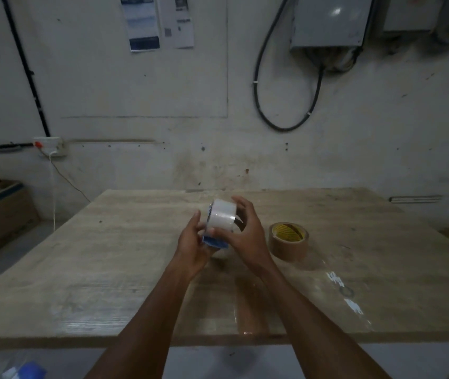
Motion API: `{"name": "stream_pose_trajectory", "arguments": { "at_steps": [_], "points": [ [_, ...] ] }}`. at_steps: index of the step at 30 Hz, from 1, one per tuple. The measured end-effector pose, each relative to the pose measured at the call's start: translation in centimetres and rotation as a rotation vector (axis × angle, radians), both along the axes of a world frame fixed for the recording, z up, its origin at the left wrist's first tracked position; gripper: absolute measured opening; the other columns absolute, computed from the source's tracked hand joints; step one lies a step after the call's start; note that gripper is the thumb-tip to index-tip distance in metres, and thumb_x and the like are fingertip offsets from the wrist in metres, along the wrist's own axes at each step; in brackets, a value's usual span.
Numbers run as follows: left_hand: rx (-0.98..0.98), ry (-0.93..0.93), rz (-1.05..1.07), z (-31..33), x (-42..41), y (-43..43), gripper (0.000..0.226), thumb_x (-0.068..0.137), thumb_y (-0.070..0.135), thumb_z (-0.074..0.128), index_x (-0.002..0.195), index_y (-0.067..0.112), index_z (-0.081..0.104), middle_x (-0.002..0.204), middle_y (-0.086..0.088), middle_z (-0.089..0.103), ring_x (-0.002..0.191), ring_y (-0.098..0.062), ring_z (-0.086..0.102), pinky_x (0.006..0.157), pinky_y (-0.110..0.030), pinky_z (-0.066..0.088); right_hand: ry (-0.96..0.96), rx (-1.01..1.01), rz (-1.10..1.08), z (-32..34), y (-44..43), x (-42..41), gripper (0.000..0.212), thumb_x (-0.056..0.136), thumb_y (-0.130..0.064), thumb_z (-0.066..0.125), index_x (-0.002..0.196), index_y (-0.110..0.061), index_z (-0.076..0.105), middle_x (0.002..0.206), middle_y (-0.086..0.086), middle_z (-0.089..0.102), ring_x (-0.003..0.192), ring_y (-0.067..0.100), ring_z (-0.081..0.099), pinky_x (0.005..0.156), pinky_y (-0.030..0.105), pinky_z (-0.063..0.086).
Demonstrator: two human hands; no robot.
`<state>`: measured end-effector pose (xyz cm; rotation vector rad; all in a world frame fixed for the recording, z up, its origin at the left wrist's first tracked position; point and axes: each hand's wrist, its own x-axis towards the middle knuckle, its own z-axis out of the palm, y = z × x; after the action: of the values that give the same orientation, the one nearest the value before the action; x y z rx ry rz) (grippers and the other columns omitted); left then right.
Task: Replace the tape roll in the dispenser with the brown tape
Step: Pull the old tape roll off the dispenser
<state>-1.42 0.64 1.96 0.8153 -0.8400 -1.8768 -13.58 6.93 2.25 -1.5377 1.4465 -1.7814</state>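
Both hands hold the dispenser (pixel 215 240) above the table (pixel 108 255): left hand (pixel 193 246) grips its blue body, right hand (pixel 245 233) wraps the clear roll (pixel 222 216). Brown tape (pixel 289 240) waits just right. Steady the body and ease the roll straight off sideways.

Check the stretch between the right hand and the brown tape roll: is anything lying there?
Nothing: in the head view only bare table shows between the right hand and the brown tape roll, which sits flat, apart from the hand.
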Motion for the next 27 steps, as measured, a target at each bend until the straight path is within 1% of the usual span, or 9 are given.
{"name": "stream_pose_trajectory", "arguments": {
  "at_steps": [2,4,6,10,13,17,20,23,27],
  "points": [
    [0.049,0.027,-0.033,0.1,-0.5,-0.5,0.05,0.098,0.044,0.049,0.118,-0.001,0.059,0.104,-0.027,0.071,0.1,-0.04,0.068,0.09,-0.053,0.054,-0.009,0.009,-0.006,0.1,-0.1,-0.1,0.084,0.06,-0.039,0.09,0.131,-0.033,0.046,0.129,-0.011,0.057,0.117,0.01,0.058,0.091,0.027,0.057],
    [0.114,0.061,-0.061,0.0,-1.1,-0.9,0.056,0.098,0.047,0.047,0.123,-0.001,0.058,0.105,-0.026,0.07,0.093,-0.038,0.068,0.074,-0.047,0.059,-0.027,0.01,-0.002,-0.1,-0.2,-0.2,0.078,0.063,-0.037,0.09,0.129,-0.034,0.048,0.127,-0.013,0.058,0.112,0.01,0.061,0.083,0.023,0.058],
    [0.141,0.088,-0.103,0.0,-1.5,-1.1,0.06,0.097,0.052,0.048,0.124,0.0,0.06,0.108,-0.025,0.068,0.093,-0.036,0.067,0.068,-0.044,0.061,-0.007,0.015,0.0,-0.5,-0.2,-0.3,0.074,0.068,-0.036,0.088,0.13,-0.034,0.048,0.125,-0.016,0.058,0.107,0.007,0.062,0.076,0.019,0.058],
    [0.142,0.06,-0.128,-0.8,-2.9,-0.9,0.041,0.098,0.05,0.043,0.103,0.015,0.064,0.09,-0.007,0.067,0.083,-0.022,0.063,0.059,-0.032,0.06,0.017,0.048,-0.004,-2.4,-0.5,-0.8,0.075,0.072,-0.047,0.082,0.137,-0.039,0.046,0.126,-0.014,0.06,0.108,0.006,0.063,0.084,0.028,0.06],
    [0.203,0.126,-0.067,-2.0,-3.6,-0.9,0.05,0.085,0.049,0.058,0.111,0.007,0.059,0.091,-0.017,0.068,0.087,-0.029,0.061,0.059,-0.038,0.062,-0.008,0.051,0.035,-3.5,-0.9,-1.3,0.072,0.075,-0.042,0.08,0.138,-0.037,0.046,0.129,-0.007,0.061,0.113,0.008,0.063,0.089,0.031,0.058],
    [0.133,0.152,0.0,-2.4,-3.2,-1.4,0.051,0.098,0.049,0.045,0.115,0.003,0.059,0.1,-0.02,0.063,0.085,-0.03,0.062,0.059,-0.038,0.061,0.095,0.034,-0.045,-3.4,-0.9,-1.2,0.065,0.076,-0.046,0.078,0.132,-0.033,0.049,0.13,-0.012,0.057,0.112,0.003,0.058,0.088,0.023,0.055],
    [0.02,0.083,0.071,-2.9,-2.8,-1.8,0.058,0.097,0.052,0.043,0.124,0.003,0.061,0.095,-0.016,0.068,0.078,-0.027,0.065,0.059,-0.033,0.058,0.221,0.004,-0.12,-3.5,-0.6,-1.1,0.035,0.077,-0.046,0.075,0.104,-0.027,0.063,0.102,-0.015,0.064,0.097,0.002,0.06,0.079,0.021,0.051],
    [-0.027,0.015,0.073,-2.7,-3.0,-1.3,0.055,0.096,0.054,0.044,0.11,0.006,0.066,0.082,-0.011,0.071,0.073,-0.025,0.065,0.06,-0.033,0.056,0.297,0.038,-0.098,-3.5,-0.3,-0.8,0.03,0.078,-0.046,0.074,0.099,-0.025,0.072,0.094,-0.008,0.068,0.089,0.002,0.061,0.074,0.013,0.048],
    [-0.09,-0.042,0.05,-2.5,-3.0,-0.7,0.046,0.098,0.051,0.043,0.097,0.012,0.068,0.082,-0.011,0.069,0.07,-0.023,0.065,0.062,-0.033,0.054,0.123,0.074,0.021,-3.4,0.1,-0.8,0.031,0.083,-0.031,0.076,0.108,-0.013,0.076,0.099,-0.002,0.077,0.09,0.007,0.072,0.078,0.025,0.058]
  ]
}}
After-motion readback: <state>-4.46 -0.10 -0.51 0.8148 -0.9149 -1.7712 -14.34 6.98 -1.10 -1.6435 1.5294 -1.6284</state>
